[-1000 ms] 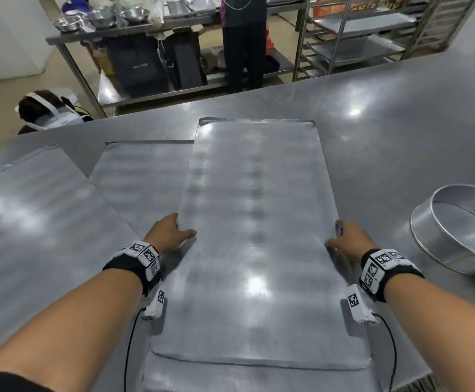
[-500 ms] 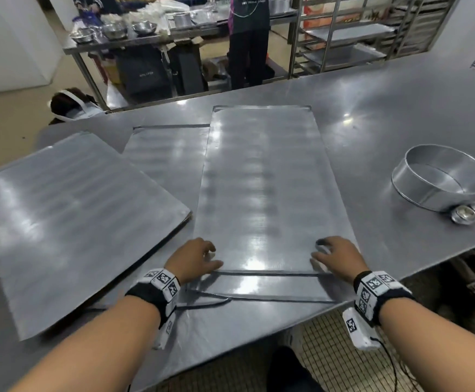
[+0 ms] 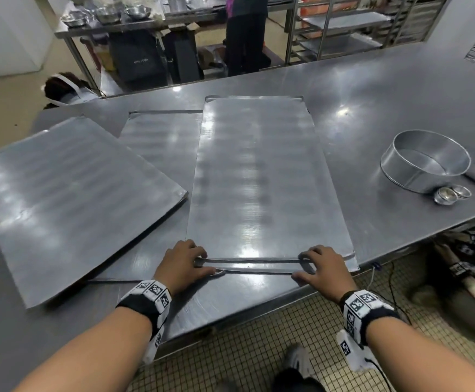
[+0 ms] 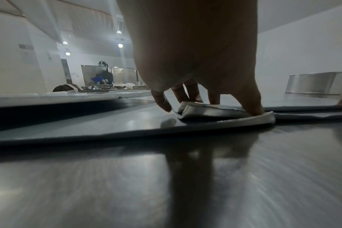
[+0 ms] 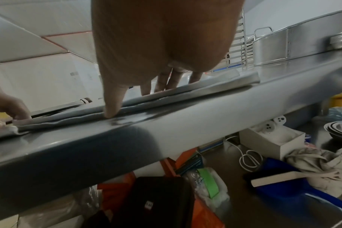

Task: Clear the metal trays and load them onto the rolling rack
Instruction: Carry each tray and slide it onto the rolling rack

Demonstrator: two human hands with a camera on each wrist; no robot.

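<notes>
**Gripping the near edge of the stacked trays**

Curling over the near rim, the fingers (image 3: 199,251) of the left hand (image 3: 181,264) sit on top of the long, upturned grey metal tray (image 3: 261,176), with the thumb lower, on the rim of the tray beneath; the left wrist view shows that thumb tip pressed on the lower lip. The right hand (image 3: 324,268) mirrors it at the other end of the same edge, fingers bent on top and thumb down at the table's front. Both hands are clamped on the rim.

A second ago the hands gripped the long sides of this tray, which then reached right up to the person; since then it has been slid away and the hands have come round to its short near end. In my judgement the stack is squared and ready to lift.

The top tray lies lengthwise on the steel worktable (image 3: 386,108), on a second tray (image 3: 352,263) showing along its near right corner. Another flat grey tray (image 3: 69,202) lies skewed to the left, and a round metal cake tin (image 3: 425,162) stands well apart at right. The shelved rack (image 3: 341,29) stands beyond the table.
</notes>
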